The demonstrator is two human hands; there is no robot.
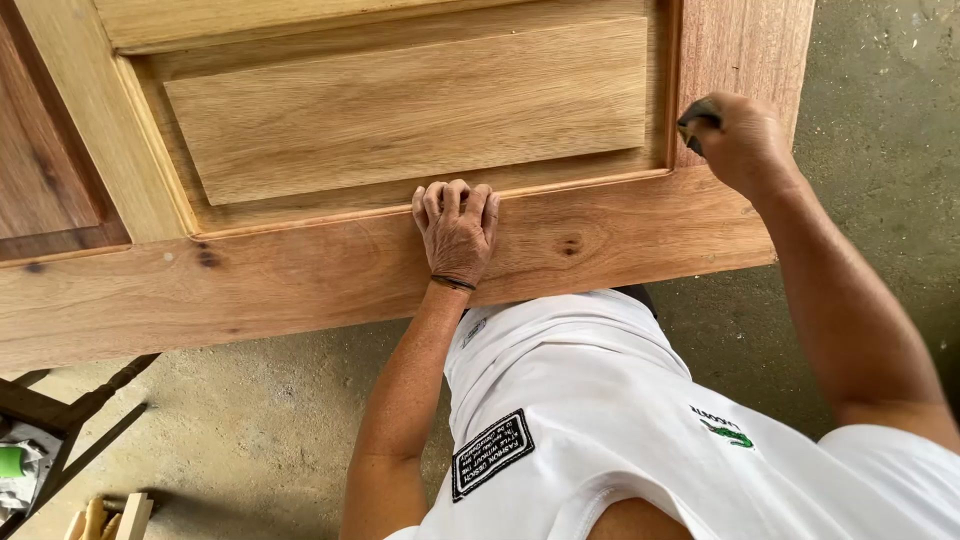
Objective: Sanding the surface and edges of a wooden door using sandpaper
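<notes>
Door (330, 270) lies flat, long axis 9-to-3 across the view, ahead of the body at 12. Right hand (738, 145), at 2 o'clock, is closed round a dark pad (697, 113) pressed into the panel's right corner moulding, arm extended. Left hand (456, 228) rests on the bottom rail, fingers hooked over the moulding edge, holding nothing. Hands well apart.

place: likely woodworking workshop | unfinished panelled door (400, 130) | bare concrete floor (250, 430)

even soft daylight, sharp focus, faint shadows, no glare
</notes>
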